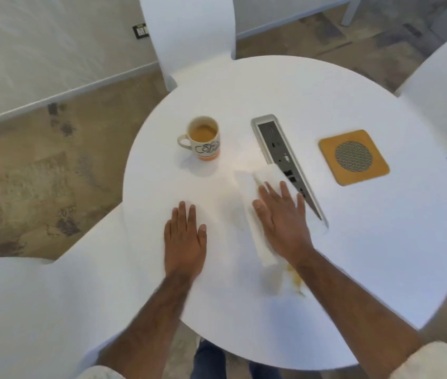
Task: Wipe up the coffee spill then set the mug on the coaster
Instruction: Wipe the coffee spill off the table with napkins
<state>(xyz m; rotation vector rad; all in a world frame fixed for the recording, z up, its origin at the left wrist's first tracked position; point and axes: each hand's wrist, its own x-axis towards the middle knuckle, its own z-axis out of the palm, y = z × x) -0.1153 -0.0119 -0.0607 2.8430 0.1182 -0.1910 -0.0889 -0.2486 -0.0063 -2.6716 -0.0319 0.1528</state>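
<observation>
A cream mug (203, 139) with an orange base, part full of coffee, stands on the round white table (367, 255) at the left. The orange square coaster (353, 157) with a grey mesh centre lies at the right. My right hand (282, 217) presses flat, fingers straight, on a white paper towel (255, 203) in the middle of the table. A brown coffee spill (296, 280) shows just below the towel, beside my right forearm. My left hand (185, 239) rests flat on the table, left of the towel, holding nothing.
A grey recessed socket strip (282, 154) runs diagonally between the mug and the coaster, touching the towel's far corner. White chairs stand at the back (189, 36), at the right (441, 86) and at the near left (39, 310).
</observation>
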